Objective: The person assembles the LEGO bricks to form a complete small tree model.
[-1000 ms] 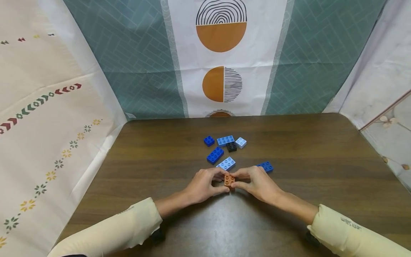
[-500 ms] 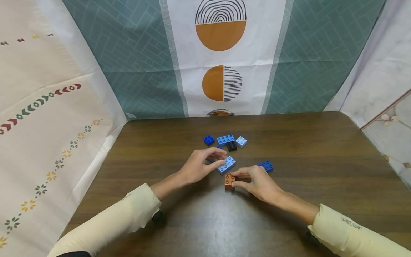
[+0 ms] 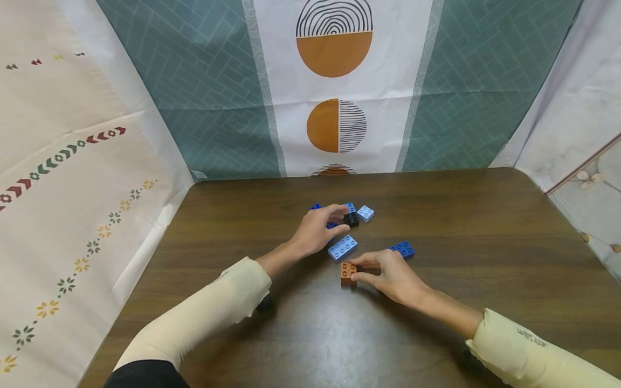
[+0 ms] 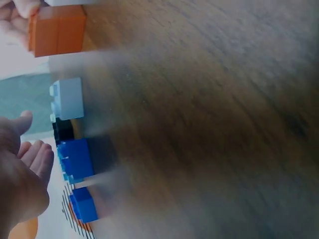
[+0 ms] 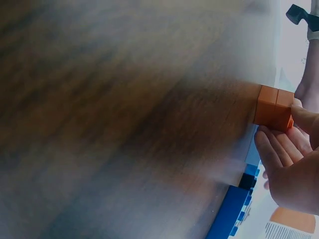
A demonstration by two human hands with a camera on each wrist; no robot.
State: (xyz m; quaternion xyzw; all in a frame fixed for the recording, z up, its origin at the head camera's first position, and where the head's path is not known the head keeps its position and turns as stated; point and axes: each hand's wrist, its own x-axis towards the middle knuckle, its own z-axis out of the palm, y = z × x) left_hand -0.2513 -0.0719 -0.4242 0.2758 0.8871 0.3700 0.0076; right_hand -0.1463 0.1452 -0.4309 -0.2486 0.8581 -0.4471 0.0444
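Observation:
My right hand (image 3: 395, 277) pinches an orange toy-brick stack (image 3: 348, 274) between thumb and fingers; it stands upright on the table. A seam on the orange stack (image 5: 274, 108) in the right wrist view suggests two studded bricks joined. My left hand (image 3: 317, 229) hovers over the bricks farther back, fingers loosely extended, its tips beside a small black brick (image 3: 352, 219). Contact with the black brick cannot be told in the head view. In the left wrist view, the left hand (image 4: 22, 174) shows a gap between thumb and fingers. Under it a dark blue brick (image 3: 331, 225) is mostly hidden.
A light blue brick (image 3: 342, 248) lies between the hands. Behind them are a partly covered mid-blue brick (image 3: 350, 207), a pale blue square brick (image 3: 366, 213) and a dark blue square brick (image 3: 316, 206). Another blue brick (image 3: 402, 249) sits behind the right hand. Curtains border the wooden table (image 3: 242, 215).
My left hand has let go of the orange stack and moved away across the table toward the black brick. The right hand keeps its pinch in the same place.

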